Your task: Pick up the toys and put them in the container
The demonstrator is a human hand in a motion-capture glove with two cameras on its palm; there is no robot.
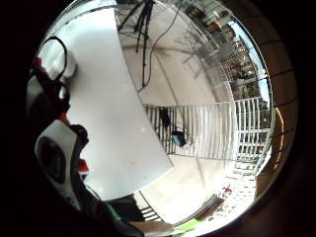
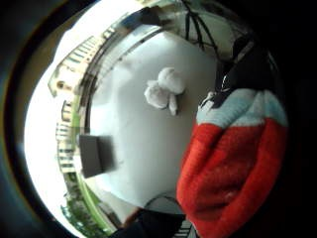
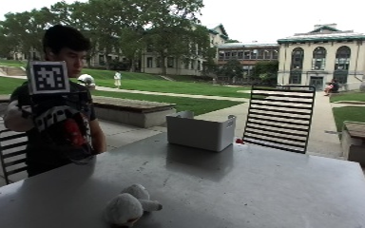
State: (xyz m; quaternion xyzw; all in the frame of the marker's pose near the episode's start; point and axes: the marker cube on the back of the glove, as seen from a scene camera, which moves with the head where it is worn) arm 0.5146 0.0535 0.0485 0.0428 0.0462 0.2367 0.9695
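Observation:
In the outside view my gloved right hand (image 3: pixel 59 122) is raised above the table's left end and grips a red knitted toy (image 3: pixel 73 133). The thumb side palm view shows that toy (image 2: pixel 233 158) close up, red with a pale blue-and-white band. A white plush toy (image 3: pixel 129 205) lies on the grey table (image 3: pixel 245 190) near its front edge, below and to the right of the hand; in the thumb side palm view the plush (image 2: pixel 166 89) also rests on the tabletop. The white container (image 3: pixel 201 130) stands at the table's far edge, open side up, and appears dark (image 2: pixel 91 154) in the thumb side palm view.
A black slatted chair (image 3: pixel 277 116) stands behind the table, to the right of the container. A small red thing (image 3: pixel 239 141) lies by the container's right corner. Another chair (image 3: pixel 12 147) is behind the person at the left. In the little finger side palm view the table (image 1: pixel 113 108) ends above paved floor.

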